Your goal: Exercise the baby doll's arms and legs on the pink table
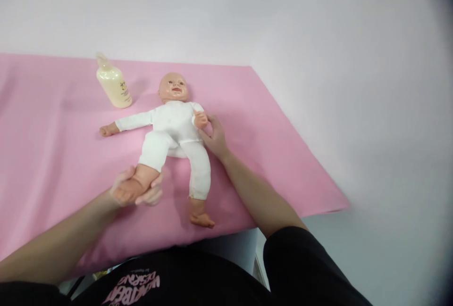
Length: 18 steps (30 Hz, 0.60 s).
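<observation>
A baby doll point(175, 119) with a white cloth body lies on its back, head toward the wall. My left hand point(152, 193) is wrapped from beneath around the doll's lower leg and foot on the left side, lifting that leg a little. Beside the doll's waist, my right hand point(215, 138) touches its right-side hand and flank; the thumb and fingers are apart, and part of the fingers is hidden behind the doll. The doll's other arm stretches out to the left, and its other leg points toward me.
A pump bottle point(115, 86) of pale yellow liquid stands behind the doll's outstretched arm. Pink cloth point(255, 108) covers the table, whose right edge slants toward me. A white wall point(336, 61) rises behind and to the right.
</observation>
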Each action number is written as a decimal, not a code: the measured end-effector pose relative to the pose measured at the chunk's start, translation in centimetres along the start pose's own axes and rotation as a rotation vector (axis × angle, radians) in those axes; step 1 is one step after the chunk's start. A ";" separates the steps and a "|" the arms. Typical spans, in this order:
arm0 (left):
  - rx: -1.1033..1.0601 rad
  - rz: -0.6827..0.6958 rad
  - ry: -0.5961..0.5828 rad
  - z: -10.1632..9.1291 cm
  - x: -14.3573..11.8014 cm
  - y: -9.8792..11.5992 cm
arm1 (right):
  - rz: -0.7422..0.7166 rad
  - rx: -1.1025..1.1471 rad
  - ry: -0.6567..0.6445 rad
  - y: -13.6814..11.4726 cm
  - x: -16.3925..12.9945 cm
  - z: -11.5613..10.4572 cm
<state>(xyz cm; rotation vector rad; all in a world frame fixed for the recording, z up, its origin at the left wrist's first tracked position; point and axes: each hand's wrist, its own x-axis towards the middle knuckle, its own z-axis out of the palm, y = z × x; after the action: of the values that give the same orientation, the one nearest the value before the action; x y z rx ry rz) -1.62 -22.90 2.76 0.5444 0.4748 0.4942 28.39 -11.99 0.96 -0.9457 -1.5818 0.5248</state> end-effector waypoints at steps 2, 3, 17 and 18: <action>-0.013 0.043 0.018 0.4 0.4 0.7 | -0.032 -0.042 -0.047 -0.7 -0.1 0.0; -0.030 0.051 0.059 0.8 0.6 1.0 | -0.034 -0.053 -0.062 -0.8 -0.1 0.0; 0.135 0.024 0.020 1.3 0.8 1.1 | -0.028 -0.082 -0.128 -0.4 0.0 0.5; 0.183 -0.013 -0.027 1.3 0.6 1.1 | -0.002 -0.052 -0.086 -0.2 0.0 0.5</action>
<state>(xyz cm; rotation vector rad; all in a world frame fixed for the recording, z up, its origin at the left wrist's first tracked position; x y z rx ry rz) -0.79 -22.20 4.19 0.7228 0.5001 0.4331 27.87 -12.03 0.94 -0.9713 -1.6802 0.5307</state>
